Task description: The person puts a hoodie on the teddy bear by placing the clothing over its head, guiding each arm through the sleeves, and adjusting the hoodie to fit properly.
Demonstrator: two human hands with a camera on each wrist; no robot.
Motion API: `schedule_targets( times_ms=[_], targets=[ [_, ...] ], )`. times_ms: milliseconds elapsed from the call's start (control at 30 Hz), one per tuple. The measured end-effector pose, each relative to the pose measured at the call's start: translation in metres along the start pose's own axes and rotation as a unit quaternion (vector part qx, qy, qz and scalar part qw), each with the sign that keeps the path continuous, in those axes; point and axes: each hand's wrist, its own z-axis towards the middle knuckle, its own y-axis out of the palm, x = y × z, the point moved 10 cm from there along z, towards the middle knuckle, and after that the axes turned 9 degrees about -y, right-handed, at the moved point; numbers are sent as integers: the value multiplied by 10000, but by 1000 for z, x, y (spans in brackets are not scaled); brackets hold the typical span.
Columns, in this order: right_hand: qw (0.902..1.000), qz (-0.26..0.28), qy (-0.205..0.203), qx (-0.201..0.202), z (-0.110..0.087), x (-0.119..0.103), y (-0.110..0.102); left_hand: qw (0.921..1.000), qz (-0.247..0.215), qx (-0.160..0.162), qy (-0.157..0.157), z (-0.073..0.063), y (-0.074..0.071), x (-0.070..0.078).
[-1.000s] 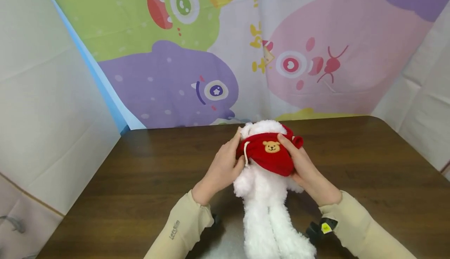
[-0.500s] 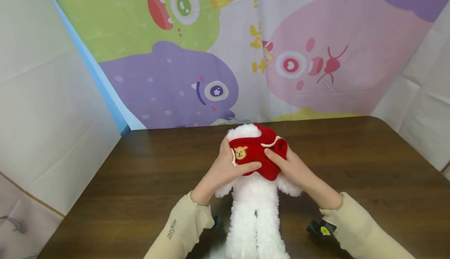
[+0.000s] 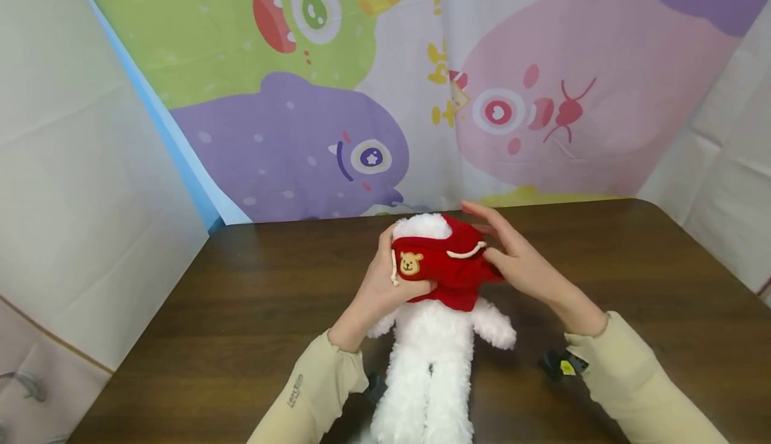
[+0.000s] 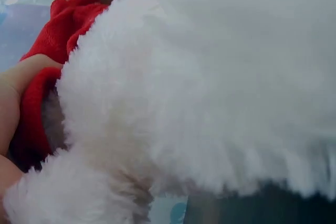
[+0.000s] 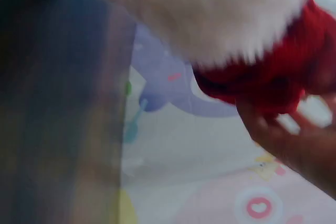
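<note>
A white fluffy plush toy [image 3: 435, 337] is held before me in the head view, legs toward me. Over its upper part is a small red hoodie [image 3: 442, 266] with a bear patch and cream drawstrings; a white patch of the toy's head shows above it. My left hand [image 3: 382, 276] grips the hoodie and toy from the left, thumb across the red cloth. On the other side, my right hand [image 3: 521, 256] pinches the hoodie's right sleeve, its upper fingers stretched out behind. White fur [image 4: 184, 77] fills much of the left wrist view. Red cloth [image 5: 268, 82] meets the fingers in the right wrist view.
Beneath the toy is a dark brown wooden table [image 3: 253, 323]. Behind it hangs a cartoon-printed cloth [image 3: 289, 142], with pale panels [image 3: 96, 149] at the sides. Black wrist devices [image 3: 560, 363] show at the sleeve cuffs.
The plush toy and hoodie shifted left and turned, bringing the bear patch left beside my left thumb. Lately my right hand moved outward and up, drawing the right sleeve with it.
</note>
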Motion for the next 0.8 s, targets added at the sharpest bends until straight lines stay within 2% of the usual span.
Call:
schedule_targets(
  times_ms=[33, 133, 233, 300, 400, 467, 633, 800],
  targets=[
    [9992, -211, -233, -245, 1, -3, 2, 9998, -131, -145, 8, 0, 2, 0],
    [9911, -737, -670, -887, 1, -10, 8, 9965, -552, -590, -221, 0, 9, -4],
    [9843, -955, -795, -1256, -2, -12, 11, 9905, -872, -942, -494, 0, 15, -9],
    [9838, -769, -786, -1418, -4, -13, 11, 9872, -986, -1117, -564, 0, 17, -10],
    [9852, -482, -787, -1442, -6, -14, 7, 9814, -1260, -1357, -499, -1, 21, -9],
    [9881, -320, -774, -1292, -5, -13, 2, 9780, -1455, -1431, -429, -1, 21, -7],
    [9929, -740, -810, -456, -3, -8, -7, 9741, -1852, -1266, -282, -1, 15, -2],
    [9850, -1312, -852, 731, -6, -9, -14, 9740, -2079, -886, -140, 0, 8, 2]
  ],
)
